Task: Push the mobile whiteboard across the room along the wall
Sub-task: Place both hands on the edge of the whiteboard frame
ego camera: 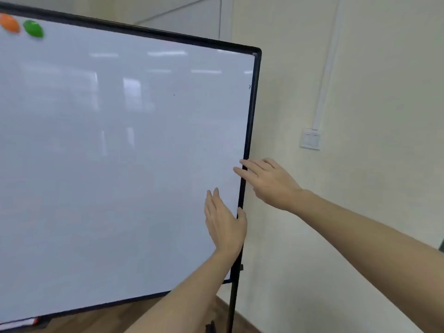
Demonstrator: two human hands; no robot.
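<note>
Mobile whiteboard point(115, 150) is filling most of the left of the view, black-framed, blank white surface reflecting ceiling lights, standing just in front of the cream wall point(372, 68) with its right edge near the corner. Black stand leg point(233, 301) is running down from that edge to the wood floor point(79, 325). Left hand point(224, 224) is lying open and flat on the board face by the right edge, thumb hooking over the frame, not gripping. Right hand point(269, 181) is sitting higher, fingers spread open across the frame edge; can't tell if they're touching it. Wall switch plate point(310, 138) is sitting right of the board under a white conduit point(329, 58). Orange magnet point(9, 23) and green magnet point(33, 28) are sticking at top left of the board. A marker tray end point(21, 322) is showing at bottom left.
</note>
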